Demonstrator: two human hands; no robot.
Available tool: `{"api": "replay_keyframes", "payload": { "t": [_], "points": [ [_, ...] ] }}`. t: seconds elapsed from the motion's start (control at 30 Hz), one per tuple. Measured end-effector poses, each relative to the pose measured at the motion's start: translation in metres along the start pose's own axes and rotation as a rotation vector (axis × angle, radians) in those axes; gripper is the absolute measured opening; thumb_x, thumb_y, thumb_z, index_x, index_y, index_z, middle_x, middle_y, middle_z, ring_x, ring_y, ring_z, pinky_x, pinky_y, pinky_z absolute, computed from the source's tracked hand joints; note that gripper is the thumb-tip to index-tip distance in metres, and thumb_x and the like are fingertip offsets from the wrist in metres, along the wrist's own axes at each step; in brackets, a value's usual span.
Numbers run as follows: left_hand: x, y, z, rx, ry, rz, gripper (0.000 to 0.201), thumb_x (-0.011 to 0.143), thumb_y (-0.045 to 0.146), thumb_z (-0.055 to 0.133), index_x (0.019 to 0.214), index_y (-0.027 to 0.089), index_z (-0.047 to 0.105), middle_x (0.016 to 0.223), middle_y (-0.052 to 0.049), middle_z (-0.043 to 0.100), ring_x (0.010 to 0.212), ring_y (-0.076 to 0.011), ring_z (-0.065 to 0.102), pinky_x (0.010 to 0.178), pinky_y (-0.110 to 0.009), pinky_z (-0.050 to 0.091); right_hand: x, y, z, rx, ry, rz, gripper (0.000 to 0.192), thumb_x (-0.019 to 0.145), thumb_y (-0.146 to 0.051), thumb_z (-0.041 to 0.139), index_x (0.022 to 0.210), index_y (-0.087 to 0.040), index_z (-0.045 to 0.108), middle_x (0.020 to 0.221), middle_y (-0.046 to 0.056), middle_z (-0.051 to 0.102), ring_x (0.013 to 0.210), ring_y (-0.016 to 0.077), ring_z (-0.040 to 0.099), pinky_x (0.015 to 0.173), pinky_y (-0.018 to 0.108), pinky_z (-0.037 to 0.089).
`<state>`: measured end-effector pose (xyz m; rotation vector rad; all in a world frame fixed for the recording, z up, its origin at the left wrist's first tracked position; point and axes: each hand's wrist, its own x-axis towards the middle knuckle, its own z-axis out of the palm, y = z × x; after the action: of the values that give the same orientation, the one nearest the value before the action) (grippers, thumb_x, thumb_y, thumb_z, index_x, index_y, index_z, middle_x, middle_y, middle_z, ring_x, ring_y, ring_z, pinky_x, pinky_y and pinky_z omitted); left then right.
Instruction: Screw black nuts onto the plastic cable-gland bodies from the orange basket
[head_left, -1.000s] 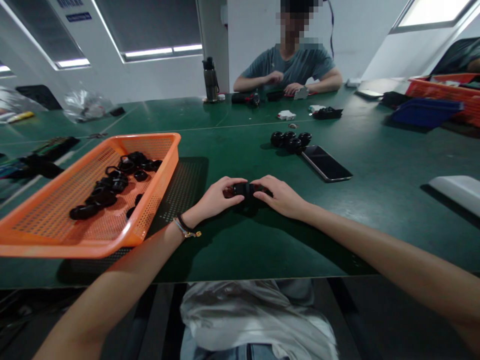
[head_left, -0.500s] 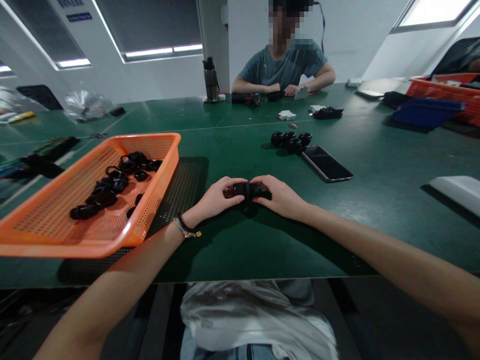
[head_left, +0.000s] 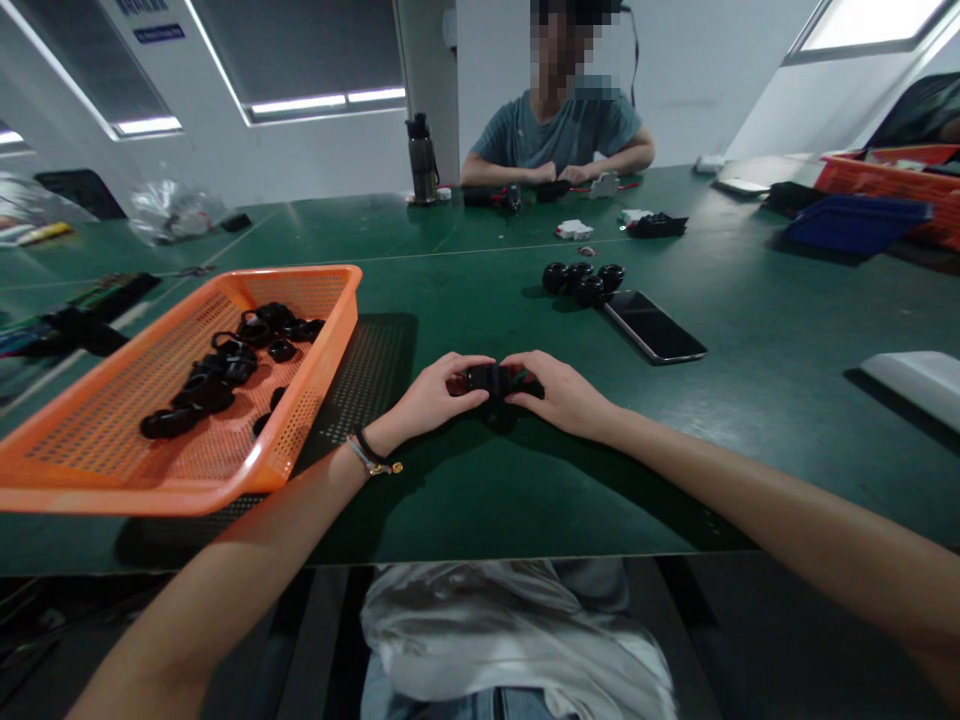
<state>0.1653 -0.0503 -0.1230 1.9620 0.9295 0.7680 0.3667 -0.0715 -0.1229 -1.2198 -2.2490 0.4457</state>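
Note:
A small black plastic part [head_left: 489, 380] is held just above the green table, between both hands. My left hand [head_left: 442, 388] pinches its left side with thumb and fingers. From the other side, my right hand [head_left: 551, 392] grips the right end of the same part. The part's exact kind is too dark to make out. To the left stands an orange basket [head_left: 225, 490] with several black rounded parts [head_left: 217, 375] inside. Beyond my hands, several black round parts [head_left: 589, 285] sit clustered next to a phone [head_left: 654, 326].
A co-worker [head_left: 559, 135] sits across the green table [head_left: 450, 510], arms resting on it near a dark power tool [head_left: 495, 198]. A bottle [head_left: 421, 160] stands at the back. On the right are a blue bin [head_left: 859, 222], a red basket [head_left: 900, 178] and a white object [head_left: 919, 380].
My hands and the black part stay almost in place. Across the table, the co-worker has shifted slightly to the left, with the arms drawn in.

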Motion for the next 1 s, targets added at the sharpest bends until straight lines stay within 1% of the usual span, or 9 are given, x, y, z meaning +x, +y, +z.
{"api": "replay_keyframes", "payload": {
  "t": [0.17, 0.37, 0.47, 0.9, 1.0],
  "points": [
    [0.0003, -0.0004, -0.0002, 0.004, 0.003, -0.002, 0.038, 0.072, 0.023, 0.061, 0.110, 0.019, 0.058, 0.100, -0.004, 0.053, 0.085, -0.0135, 0.058, 0.079, -0.029, 0.049, 0.0003, 0.0005, -0.0001, -0.003, -0.004, -0.004, 0.030, 0.075, -0.018, 0.059, 0.104, -0.017, 0.055, 0.099, 0.008, 0.063, 0.093, 0.0228, 0.058, 0.080, 0.040, 0.048],
    [0.0003, -0.0002, -0.0003, -0.001, 0.000, -0.003, 0.039, 0.072, 0.023, 0.062, 0.110, 0.019, 0.057, 0.101, -0.004, 0.053, 0.087, -0.0141, 0.058, 0.080, -0.030, 0.049, 0.0004, -0.0006, -0.0010, -0.010, -0.018, 0.005, 0.030, 0.076, -0.018, 0.058, 0.105, -0.017, 0.055, 0.102, 0.010, 0.062, 0.095, 0.0234, 0.058, 0.081, 0.041, 0.048],
    [0.0003, -0.0007, -0.0001, 0.001, 0.004, -0.005, 0.038, 0.072, 0.023, 0.062, 0.110, 0.020, 0.058, 0.100, -0.004, 0.054, 0.086, -0.0142, 0.058, 0.080, -0.030, 0.049, 0.0004, 0.0001, -0.0004, -0.010, -0.011, -0.002, 0.028, 0.076, -0.019, 0.057, 0.105, -0.019, 0.056, 0.102, 0.009, 0.062, 0.094, 0.0232, 0.058, 0.081, 0.041, 0.048],
    [0.0002, -0.0002, 0.0004, -0.003, 0.005, -0.023, 0.040, 0.071, 0.022, 0.062, 0.111, 0.017, 0.057, 0.099, -0.004, 0.053, 0.083, -0.0135, 0.058, 0.079, -0.030, 0.050, 0.0007, -0.0010, -0.0014, -0.040, -0.037, 0.018, 0.027, 0.078, -0.020, 0.057, 0.104, -0.016, 0.056, 0.098, 0.009, 0.062, 0.092, 0.0228, 0.058, 0.080, 0.039, 0.048],
    [0.0000, -0.0005, 0.0002, -0.001, 0.002, -0.015, 0.040, 0.072, 0.022, 0.062, 0.111, 0.018, 0.057, 0.100, -0.004, 0.053, 0.084, -0.0135, 0.058, 0.079, -0.030, 0.050, 0.0007, -0.0001, -0.0008, -0.035, -0.032, 0.014, 0.027, 0.078, -0.021, 0.057, 0.104, -0.017, 0.057, 0.098, 0.008, 0.063, 0.092, 0.0229, 0.058, 0.079, 0.039, 0.048]
  ]
}}
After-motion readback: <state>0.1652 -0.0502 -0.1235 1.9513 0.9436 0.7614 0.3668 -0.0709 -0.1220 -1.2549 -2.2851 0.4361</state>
